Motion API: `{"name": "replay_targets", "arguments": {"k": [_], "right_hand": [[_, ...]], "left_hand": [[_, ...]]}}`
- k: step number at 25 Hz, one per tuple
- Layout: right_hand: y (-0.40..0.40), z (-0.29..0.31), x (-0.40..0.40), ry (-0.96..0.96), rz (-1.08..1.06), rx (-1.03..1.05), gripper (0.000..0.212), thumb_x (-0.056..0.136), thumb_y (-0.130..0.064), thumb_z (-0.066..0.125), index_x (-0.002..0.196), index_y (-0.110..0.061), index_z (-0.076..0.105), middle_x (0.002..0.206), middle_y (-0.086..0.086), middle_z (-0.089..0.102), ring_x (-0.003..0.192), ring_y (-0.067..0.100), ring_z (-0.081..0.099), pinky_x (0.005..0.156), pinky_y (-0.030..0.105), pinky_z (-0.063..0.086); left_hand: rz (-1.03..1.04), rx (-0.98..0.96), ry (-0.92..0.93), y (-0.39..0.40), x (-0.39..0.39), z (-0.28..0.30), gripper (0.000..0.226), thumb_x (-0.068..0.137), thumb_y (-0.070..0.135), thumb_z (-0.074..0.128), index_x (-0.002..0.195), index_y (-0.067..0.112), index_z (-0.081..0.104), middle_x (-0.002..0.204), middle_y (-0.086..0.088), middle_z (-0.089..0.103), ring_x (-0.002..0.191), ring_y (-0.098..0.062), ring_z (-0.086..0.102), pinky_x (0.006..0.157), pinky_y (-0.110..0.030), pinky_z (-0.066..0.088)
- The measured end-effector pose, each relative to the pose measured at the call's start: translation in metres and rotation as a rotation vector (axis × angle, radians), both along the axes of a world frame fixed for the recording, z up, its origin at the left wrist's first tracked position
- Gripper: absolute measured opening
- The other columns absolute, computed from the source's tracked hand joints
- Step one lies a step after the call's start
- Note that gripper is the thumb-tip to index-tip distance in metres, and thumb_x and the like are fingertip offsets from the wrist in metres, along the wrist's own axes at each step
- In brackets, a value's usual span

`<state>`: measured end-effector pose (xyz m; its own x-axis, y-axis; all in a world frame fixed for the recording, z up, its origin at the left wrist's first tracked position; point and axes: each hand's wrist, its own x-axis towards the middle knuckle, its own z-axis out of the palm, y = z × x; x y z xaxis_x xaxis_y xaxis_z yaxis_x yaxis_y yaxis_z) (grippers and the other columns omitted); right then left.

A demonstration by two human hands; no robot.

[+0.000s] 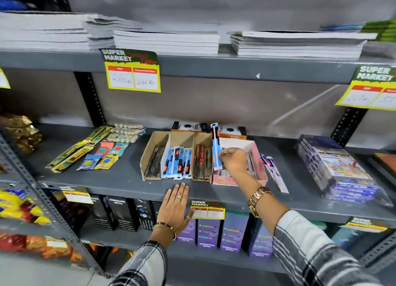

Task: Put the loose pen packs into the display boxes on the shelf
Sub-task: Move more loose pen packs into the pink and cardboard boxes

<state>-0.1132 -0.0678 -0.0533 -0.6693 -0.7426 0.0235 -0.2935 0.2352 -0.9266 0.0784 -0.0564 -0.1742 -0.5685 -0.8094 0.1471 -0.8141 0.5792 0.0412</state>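
A brown cardboard display box (150, 148) with three compartments sits on the middle grey shelf (120, 178); dark packs fill the left one, blue-white pen packs (177, 163) the middle, red packs (201, 159) the right. Next to it stands a pink display box (260, 157). My right hand (234, 160) hovers over the pink box, pinching a blue-white pen pack (215, 148) held upright at the box's left edge. Loose pen packs (274, 170) lie on the shelf right of the pink box. My left hand (174, 206) rests flat on the shelf's front edge, fingers apart.
Two orange-black boxes (188, 127) stand behind the display boxes. Eraser and pencil packets (96, 155) lie at left, wrapped blue sets (336, 170) at right. Notebook stacks (167, 41) fill the upper shelf. Price tags (132, 71) hang from shelf edges. Purple boxes (233, 230) stand below.
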Motion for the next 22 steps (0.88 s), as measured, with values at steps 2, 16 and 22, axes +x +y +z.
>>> {"name": "replay_targets", "arguments": {"k": [2,16,22], "right_hand": [[-0.014,0.004,0.020,0.008,0.033,0.005,0.014,0.082,-0.001,0.064,0.089,0.000,0.075,0.100,0.017,0.074,0.101,0.027,0.066,0.084,0.023,0.047],[-0.100,-0.005,0.094,0.396,0.221,0.286,0.022,0.084,-0.001,0.053,0.101,0.007,0.064,0.112,0.027,0.066,0.108,0.037,0.062,0.088,0.038,0.053],[-0.104,-0.011,0.101,0.481,0.300,0.341,0.030,0.082,0.002,0.044,0.105,0.009,0.061,0.114,0.028,0.064,0.108,0.039,0.061,0.091,0.042,0.054]], "left_hand": [[0.032,-0.032,0.021,-0.003,0.014,0.006,0.074,0.088,0.041,0.058,0.140,-0.002,0.027,0.148,-0.020,0.029,0.135,-0.039,0.029,0.109,-0.054,0.023],[-0.021,-0.069,0.084,-0.016,0.044,0.004,0.081,0.067,0.060,0.067,0.125,0.006,0.056,0.131,-0.009,0.057,0.119,-0.024,0.055,0.107,-0.032,0.012],[-0.015,-0.032,0.108,-0.016,0.045,0.001,0.083,0.068,0.059,0.066,0.129,0.005,0.052,0.134,-0.009,0.054,0.123,-0.024,0.051,0.109,-0.031,0.002]]}}
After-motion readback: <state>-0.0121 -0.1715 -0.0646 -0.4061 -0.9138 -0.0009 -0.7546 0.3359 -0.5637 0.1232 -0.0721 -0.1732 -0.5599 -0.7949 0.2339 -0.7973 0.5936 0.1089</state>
